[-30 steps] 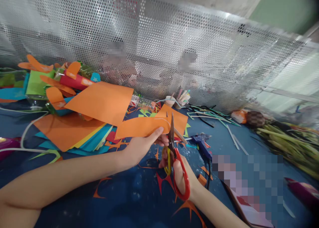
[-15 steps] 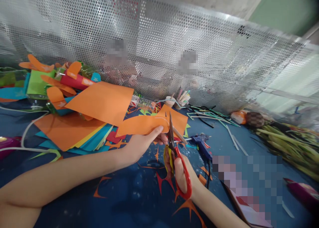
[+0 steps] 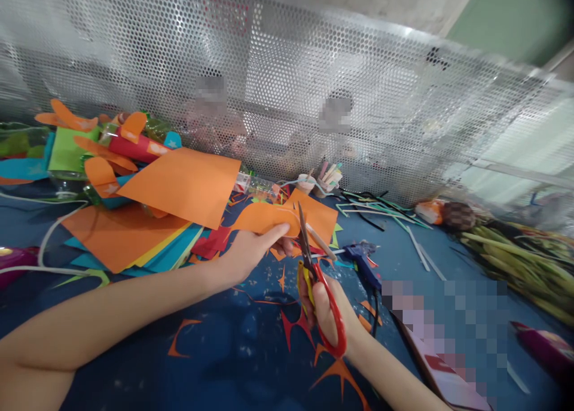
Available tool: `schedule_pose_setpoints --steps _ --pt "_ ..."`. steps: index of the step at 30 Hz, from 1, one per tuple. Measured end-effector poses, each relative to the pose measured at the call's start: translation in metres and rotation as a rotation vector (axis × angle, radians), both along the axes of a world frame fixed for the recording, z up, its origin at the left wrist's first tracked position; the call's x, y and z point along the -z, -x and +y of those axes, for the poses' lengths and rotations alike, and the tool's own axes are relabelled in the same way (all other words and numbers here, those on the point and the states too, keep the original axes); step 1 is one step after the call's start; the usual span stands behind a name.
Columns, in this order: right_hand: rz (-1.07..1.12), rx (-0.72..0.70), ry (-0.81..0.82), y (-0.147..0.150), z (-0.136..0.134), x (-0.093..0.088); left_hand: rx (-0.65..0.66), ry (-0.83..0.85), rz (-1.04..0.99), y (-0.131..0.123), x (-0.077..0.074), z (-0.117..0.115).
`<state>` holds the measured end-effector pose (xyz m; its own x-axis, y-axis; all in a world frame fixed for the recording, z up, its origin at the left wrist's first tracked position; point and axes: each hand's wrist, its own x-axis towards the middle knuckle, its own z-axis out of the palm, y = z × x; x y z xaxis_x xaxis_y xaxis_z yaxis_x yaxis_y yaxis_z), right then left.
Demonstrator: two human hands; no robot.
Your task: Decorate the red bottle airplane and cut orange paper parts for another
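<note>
My left hand (image 3: 258, 246) pinches a piece of orange paper (image 3: 258, 216) between thumb and fingers, above the middle of the table. A rounded outline shows along the paper's upper right edge. In my right hand (image 3: 329, 303) is a pair of scissors (image 3: 332, 327) with red and yellow handles, thumb through the red loop. The blades point up and stand slightly apart at the paper's right end. Behind the paper lies another orange sheet (image 3: 326, 212). A blue glue gun (image 3: 364, 267) rests just right of the scissors.
Stacked coloured paper (image 3: 116, 237) and decorated plastic bottles (image 3: 139, 145) fill the left. Orange scraps (image 3: 343, 375) lie near my right arm. Cups of sticks (image 3: 329, 177) stand by a perforated metal screen (image 3: 287, 58). Dried leaves (image 3: 511, 261) lie at the right.
The orange paper has turned in my left hand, and its left end now sits farther right. The scissor blades have shifted slightly to the left at their tips.
</note>
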<state>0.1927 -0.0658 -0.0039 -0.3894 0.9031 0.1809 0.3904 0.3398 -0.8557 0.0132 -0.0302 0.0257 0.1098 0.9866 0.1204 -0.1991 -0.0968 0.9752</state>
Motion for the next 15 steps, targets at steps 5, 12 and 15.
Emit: schedule_pose_setpoints --steps 5,12,15 --pt "-0.014 -0.016 0.063 -0.0001 0.0002 -0.0026 -0.061 -0.056 0.087 0.0042 -0.0001 0.0047" --pt "-0.001 -0.013 0.049 -0.0011 0.0005 0.0002 -0.073 -0.131 0.047 0.0063 -0.0034 0.0085" --pt "0.014 -0.010 0.036 -0.0013 0.0005 0.0032 -0.063 -0.136 0.053 0.0061 -0.0028 0.0090"
